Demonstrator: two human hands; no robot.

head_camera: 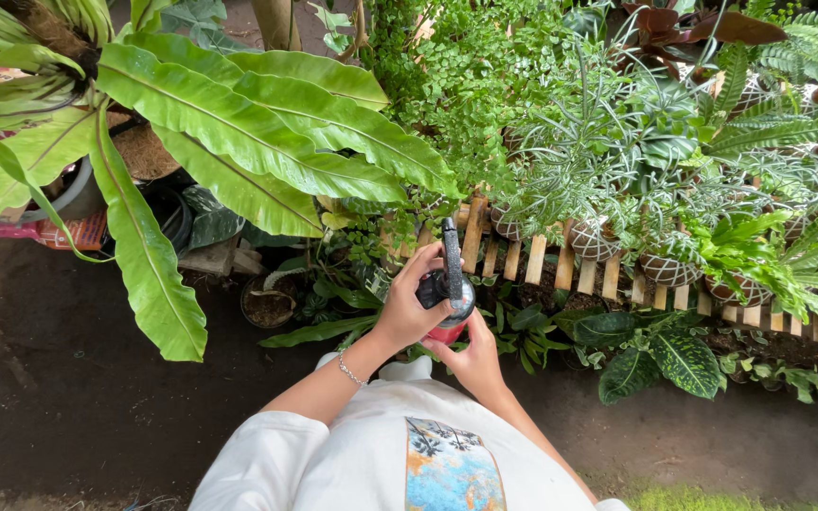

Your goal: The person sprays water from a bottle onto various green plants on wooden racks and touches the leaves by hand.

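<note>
The spray bottle (449, 289) sits at the centre of the view, just in front of the wooden slatted rack (560, 265), and everything else is placed from it. Its head is dark, glossy plastic with a long narrow nozzle pointing away from the person toward the rack; below the head a rounded red body shows between the palms.

The left hand (409, 303) wraps the dark head from the left, fingers curled and pressed around it. A thin beaded bracelet (352, 371) circles that wrist. The right hand (475, 358) cups the red body from beneath and to the right, closed against it; how tightly its fingers press cannot be told, since the bottle hides them.

The rack behind the bottle is made of pale, flat wooden slats set side by side. To the right of the bottle, on the rack, at least three round pots (596, 238) with a white criss-cross lattice pattern hold spiky, thin-leaved plants. Left of the bottle, one fern with broad leaves (267, 123) spreads smooth, glossy, wavy-edged blades. Low and left of the bottle stands one small round dark pot (269, 305) filled with soil. Right of and below the bottle, dark oval leaves with pale veining (684, 360) lie over the dark wet ground (68, 397).
</note>
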